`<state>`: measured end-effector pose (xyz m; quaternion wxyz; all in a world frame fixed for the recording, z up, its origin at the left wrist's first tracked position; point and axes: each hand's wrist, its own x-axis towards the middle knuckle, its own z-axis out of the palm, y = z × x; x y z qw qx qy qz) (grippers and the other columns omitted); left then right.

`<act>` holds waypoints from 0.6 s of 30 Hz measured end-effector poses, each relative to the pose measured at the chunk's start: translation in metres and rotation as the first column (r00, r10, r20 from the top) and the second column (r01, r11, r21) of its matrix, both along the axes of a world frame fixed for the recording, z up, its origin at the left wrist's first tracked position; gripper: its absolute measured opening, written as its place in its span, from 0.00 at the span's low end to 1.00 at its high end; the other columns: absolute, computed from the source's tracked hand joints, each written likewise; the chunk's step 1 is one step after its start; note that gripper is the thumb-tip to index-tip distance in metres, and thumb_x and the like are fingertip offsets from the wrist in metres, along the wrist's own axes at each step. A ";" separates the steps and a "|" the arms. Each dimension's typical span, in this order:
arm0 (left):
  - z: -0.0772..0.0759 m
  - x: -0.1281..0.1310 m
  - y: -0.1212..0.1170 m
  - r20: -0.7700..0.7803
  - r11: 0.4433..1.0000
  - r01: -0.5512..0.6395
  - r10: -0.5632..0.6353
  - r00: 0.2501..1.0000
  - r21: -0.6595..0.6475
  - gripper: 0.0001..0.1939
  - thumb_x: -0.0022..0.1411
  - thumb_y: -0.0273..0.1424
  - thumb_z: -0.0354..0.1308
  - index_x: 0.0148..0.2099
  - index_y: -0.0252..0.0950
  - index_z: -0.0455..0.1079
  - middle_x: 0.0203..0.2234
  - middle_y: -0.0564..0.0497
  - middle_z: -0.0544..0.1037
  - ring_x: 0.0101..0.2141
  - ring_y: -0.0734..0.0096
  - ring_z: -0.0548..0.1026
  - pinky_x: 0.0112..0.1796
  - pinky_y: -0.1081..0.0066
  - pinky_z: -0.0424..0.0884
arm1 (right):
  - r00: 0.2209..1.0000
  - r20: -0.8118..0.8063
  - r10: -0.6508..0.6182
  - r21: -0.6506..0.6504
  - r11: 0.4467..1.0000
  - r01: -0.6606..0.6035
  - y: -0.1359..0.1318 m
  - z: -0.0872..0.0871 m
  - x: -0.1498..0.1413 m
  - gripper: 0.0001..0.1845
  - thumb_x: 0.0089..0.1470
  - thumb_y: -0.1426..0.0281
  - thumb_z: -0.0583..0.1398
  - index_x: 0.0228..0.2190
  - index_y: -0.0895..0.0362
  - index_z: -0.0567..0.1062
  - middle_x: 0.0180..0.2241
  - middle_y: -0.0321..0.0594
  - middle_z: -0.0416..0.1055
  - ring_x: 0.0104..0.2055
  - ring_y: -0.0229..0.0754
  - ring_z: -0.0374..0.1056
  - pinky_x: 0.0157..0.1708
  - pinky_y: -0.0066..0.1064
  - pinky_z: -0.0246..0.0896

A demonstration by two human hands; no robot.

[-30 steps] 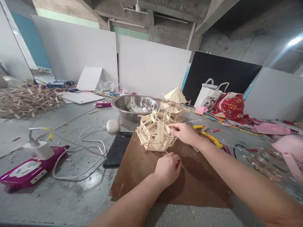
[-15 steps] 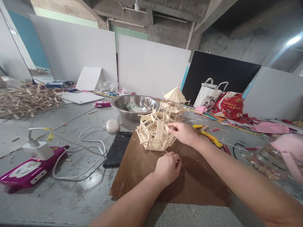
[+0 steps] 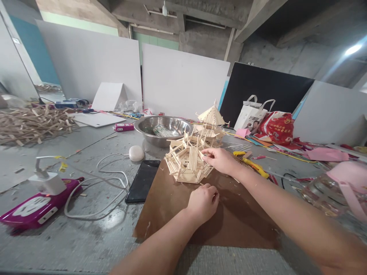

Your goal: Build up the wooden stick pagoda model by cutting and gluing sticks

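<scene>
Wooden stick model (image 3: pixel 186 160) sits unmoved on the brown board (image 3: pixel 229 221); right hand (image 3: pixel 220 160) still pinches its edge, left hand (image 3: pixel 203 202) stays fisted, contents hidden.

Pale tan wooden-stick pavilion model (image 3: pixel 187 160) on a dark brown flat board (image 3: pixel 229 217); glossy black phone (image 3: pixel 142 180), magenta power strip (image 3: pixel 37 206), grey table (image 3: pixel 71 240)
</scene>
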<state>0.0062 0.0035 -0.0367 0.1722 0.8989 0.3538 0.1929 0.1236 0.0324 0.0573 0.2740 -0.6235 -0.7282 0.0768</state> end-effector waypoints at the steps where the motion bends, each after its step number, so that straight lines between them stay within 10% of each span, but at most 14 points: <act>1: 0.000 0.000 0.000 -0.002 1.000 -0.001 0.001 1.000 -0.003 0.10 0.57 0.30 0.44 0.34 0.38 0.67 0.30 0.52 0.72 0.33 0.71 0.70 0.32 0.74 0.62 | 1.000 -0.003 0.001 0.001 1.000 -0.001 0.000 0.000 0.000 0.17 0.46 0.66 0.54 0.37 0.58 0.72 0.22 0.35 0.69 0.23 0.33 0.61 0.25 0.24 0.54; 18: -0.002 0.000 0.001 0.012 0.999 0.001 -0.002 1.000 0.045 0.10 0.56 0.30 0.44 0.32 0.38 0.66 0.29 0.52 0.72 0.32 0.70 0.70 0.30 0.73 0.62 | 1.000 -0.025 0.005 -0.009 1.000 -0.005 -0.003 0.002 -0.003 0.15 0.48 0.66 0.52 0.36 0.58 0.73 0.27 0.37 0.72 0.27 0.34 0.63 0.27 0.24 0.55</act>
